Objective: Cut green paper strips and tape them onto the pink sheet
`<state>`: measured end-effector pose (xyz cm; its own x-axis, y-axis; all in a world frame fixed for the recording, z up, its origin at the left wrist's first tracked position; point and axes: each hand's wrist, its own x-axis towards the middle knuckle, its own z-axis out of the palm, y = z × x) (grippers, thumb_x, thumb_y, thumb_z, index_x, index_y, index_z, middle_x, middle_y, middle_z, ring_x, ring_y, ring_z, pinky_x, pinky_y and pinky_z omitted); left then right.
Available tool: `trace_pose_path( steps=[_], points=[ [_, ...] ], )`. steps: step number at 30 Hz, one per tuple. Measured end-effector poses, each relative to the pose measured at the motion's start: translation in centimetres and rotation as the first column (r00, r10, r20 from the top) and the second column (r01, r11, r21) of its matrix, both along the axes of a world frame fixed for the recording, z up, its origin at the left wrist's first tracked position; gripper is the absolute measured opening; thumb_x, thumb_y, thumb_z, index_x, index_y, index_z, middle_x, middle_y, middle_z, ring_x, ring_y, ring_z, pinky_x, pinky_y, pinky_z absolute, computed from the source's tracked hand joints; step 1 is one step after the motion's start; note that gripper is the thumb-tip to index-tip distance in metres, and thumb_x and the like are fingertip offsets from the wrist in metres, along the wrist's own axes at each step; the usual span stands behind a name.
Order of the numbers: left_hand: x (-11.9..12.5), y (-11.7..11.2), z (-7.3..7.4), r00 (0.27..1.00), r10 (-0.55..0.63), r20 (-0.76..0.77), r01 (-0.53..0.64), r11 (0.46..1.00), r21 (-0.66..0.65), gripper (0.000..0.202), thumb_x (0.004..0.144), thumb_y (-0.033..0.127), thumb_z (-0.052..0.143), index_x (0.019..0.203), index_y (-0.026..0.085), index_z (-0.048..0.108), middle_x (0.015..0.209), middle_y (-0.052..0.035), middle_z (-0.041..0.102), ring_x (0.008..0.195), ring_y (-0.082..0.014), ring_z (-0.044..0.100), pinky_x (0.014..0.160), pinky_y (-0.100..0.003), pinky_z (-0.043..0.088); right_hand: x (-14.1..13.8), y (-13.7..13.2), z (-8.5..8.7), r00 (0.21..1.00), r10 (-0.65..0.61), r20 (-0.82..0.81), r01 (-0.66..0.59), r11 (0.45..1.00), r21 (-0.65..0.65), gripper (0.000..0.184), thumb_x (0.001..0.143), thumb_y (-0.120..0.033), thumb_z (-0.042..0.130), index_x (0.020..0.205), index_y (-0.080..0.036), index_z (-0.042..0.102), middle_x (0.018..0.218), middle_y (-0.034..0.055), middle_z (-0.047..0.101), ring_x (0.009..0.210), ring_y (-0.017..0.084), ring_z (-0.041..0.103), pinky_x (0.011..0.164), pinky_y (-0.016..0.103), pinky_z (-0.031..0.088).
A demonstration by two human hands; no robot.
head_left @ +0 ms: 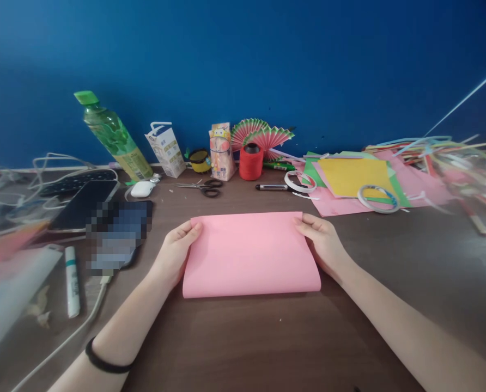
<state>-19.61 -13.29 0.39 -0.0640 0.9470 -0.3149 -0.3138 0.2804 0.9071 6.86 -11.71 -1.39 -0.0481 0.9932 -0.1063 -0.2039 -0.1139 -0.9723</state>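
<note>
A sheet of pink paper (249, 256) is bent over on itself, with a rounded fold along the edge nearest me. My left hand (180, 245) pinches its far left corner, thumb on top and the other fingers behind. At the far right corner, my right hand (320, 239) grips it the same way. Both hands hold the paper just above the brown table (243, 343); whether its underside touches the wood I cannot tell. A black band (108, 362) circles my left wrist.
Scissors (204, 188), red thread spool (251, 162), paper fans (263, 139) and a black pen (271, 187) lie beyond the paper. Tape rolls (377, 198) and coloured sheets (355, 177) are at right. A phone (122, 234), marker (72, 283), green bottle (114, 136) and cable (83, 324) occupy the left.
</note>
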Motion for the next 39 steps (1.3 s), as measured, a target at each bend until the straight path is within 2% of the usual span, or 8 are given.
trace_pose_path(
  steps=[27,39],
  points=[
    [-0.05,0.15,-0.3,0.999,0.008,-0.044,-0.008,1.0,-0.003,0.036,0.061,0.031,0.073,0.091,0.015,0.065,0.077,-0.0057,0.071,0.064,-0.0195,0.066,0.061,-0.03,0.053,0.01,0.03,0.02,0.996,0.035,-0.078,-0.039,0.998,-0.043,0.023,0.068,-0.031,0.068,0.087,-0.02,0.069,0.076,0.0026,0.071,0.074,0.022,0.065,0.066,0.034,0.05],
    [0.14,0.0,-0.06,0.999,0.016,-0.046,-0.016,1.0,-0.003,0.033,0.063,0.031,0.071,0.092,0.015,0.065,0.08,-0.0063,0.071,0.067,-0.0195,0.066,0.063,-0.03,0.053,0.16,0.12,-0.18,0.998,0.03,-0.059,-0.032,0.999,-0.033,0.023,0.069,-0.032,0.068,0.088,-0.019,0.069,0.075,0.0026,0.071,0.067,0.019,0.065,0.063,0.031,0.049]
  ],
)
